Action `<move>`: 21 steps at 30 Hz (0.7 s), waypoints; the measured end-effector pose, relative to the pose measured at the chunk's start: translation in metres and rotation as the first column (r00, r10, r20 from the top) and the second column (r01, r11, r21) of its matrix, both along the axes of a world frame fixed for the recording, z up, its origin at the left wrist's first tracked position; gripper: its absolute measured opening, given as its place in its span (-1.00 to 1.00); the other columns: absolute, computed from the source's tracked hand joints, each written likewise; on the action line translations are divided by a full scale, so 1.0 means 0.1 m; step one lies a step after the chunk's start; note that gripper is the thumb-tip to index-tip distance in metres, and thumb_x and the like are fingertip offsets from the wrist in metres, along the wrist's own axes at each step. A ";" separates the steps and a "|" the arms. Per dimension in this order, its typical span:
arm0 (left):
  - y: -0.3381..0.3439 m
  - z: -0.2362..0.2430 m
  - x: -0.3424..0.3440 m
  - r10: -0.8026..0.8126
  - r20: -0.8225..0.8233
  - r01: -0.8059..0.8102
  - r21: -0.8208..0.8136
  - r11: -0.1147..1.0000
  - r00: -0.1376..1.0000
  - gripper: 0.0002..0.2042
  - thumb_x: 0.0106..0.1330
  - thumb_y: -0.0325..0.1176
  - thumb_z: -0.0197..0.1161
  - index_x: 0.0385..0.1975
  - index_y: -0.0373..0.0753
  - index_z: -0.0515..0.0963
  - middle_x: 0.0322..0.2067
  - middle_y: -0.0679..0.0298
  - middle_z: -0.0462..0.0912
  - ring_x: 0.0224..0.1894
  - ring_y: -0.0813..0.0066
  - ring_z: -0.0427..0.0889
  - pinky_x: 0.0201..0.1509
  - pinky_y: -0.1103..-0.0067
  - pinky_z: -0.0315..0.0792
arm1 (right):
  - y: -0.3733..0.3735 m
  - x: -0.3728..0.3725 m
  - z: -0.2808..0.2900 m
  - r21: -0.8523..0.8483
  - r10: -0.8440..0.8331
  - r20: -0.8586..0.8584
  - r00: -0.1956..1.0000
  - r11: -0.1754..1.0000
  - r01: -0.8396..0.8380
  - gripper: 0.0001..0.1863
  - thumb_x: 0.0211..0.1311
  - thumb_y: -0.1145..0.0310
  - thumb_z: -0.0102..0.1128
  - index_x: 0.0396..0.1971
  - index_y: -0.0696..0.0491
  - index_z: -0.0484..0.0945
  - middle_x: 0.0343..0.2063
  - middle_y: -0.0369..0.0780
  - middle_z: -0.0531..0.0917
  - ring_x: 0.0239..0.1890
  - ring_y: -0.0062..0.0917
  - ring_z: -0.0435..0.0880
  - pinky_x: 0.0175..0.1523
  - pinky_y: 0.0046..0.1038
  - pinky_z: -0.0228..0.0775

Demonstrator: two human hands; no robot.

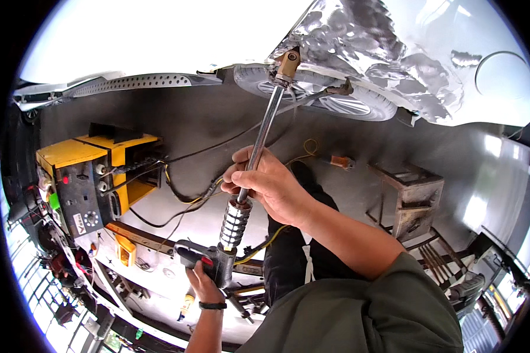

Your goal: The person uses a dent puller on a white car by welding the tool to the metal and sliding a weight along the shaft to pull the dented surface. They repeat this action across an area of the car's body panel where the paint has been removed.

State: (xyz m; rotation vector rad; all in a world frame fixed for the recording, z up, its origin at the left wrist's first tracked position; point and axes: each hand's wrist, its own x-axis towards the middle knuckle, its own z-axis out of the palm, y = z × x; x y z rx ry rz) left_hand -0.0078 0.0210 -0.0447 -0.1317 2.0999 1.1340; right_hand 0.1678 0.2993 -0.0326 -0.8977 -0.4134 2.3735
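A slide hammer (267, 126) runs slantwise from my lap up to the white car panel (418, 65), where its brass-coloured tip piece (289, 65) meets the lower edge above the wheel. The paint around there is ground to bare, shiny metal. My left hand (204, 287) is closed around the black handle (218, 265) with a red trigger, at the tool's lower end. My right hand (271, 182) has its fingers closed around the chromed rod, just above the ribbed metal weight (235, 223). Part of the left fingers is hidden behind the handle.
A yellow and black welding machine (79, 188) stands left, with dark cables (224, 141) crossing the floor. A cable clamp (340, 88) hangs by the wheel (359, 106). Right stands a worn wooden stool (418, 206); an orange tool (341, 162) lies on the floor.
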 end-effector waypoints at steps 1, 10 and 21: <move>0.01 -0.05 0.00 0.010 0.121 -0.007 -0.026 1.000 0.993 -0.68 0.48 -0.05 0.06 -0.17 -0.22 0.50 -0.29 0.29 0.58 -0.23 0.46 0.60 -0.09 0.52 0.49 | -0.03 0.01 0.00 -0.001 -0.024 0.061 0.998 1.000 0.024 -0.44 0.22 0.35 0.28 0.09 0.22 0.21 -0.27 -0.16 0.55 -0.18 -0.46 0.60 0.02 -0.36 0.45; -0.48 -0.66 0.12 0.049 0.988 0.423 -0.109 0.899 0.149 -0.40 0.47 0.30 -0.07 -0.02 -0.15 0.59 -0.47 0.26 0.73 -0.49 0.44 0.75 -0.46 0.49 0.70 | -0.27 0.32 -0.02 0.073 0.136 0.225 0.965 0.985 -0.156 -0.59 0.30 0.38 0.27 -0.03 0.12 0.25 -0.33 -0.24 0.50 -0.23 -0.56 0.60 -0.06 -0.40 0.48; -0.39 -0.39 0.15 0.102 0.970 0.304 -0.167 0.938 0.220 -0.46 0.43 0.11 0.10 0.12 -0.25 0.54 -0.43 0.11 0.75 -0.52 0.33 0.76 -0.48 0.44 0.68 | -0.13 0.29 0.10 0.084 0.123 0.162 0.979 0.987 -0.138 -0.64 0.34 0.35 0.18 -0.08 0.12 0.18 -0.43 -0.26 0.45 -0.36 -0.63 0.51 -0.22 -0.46 0.40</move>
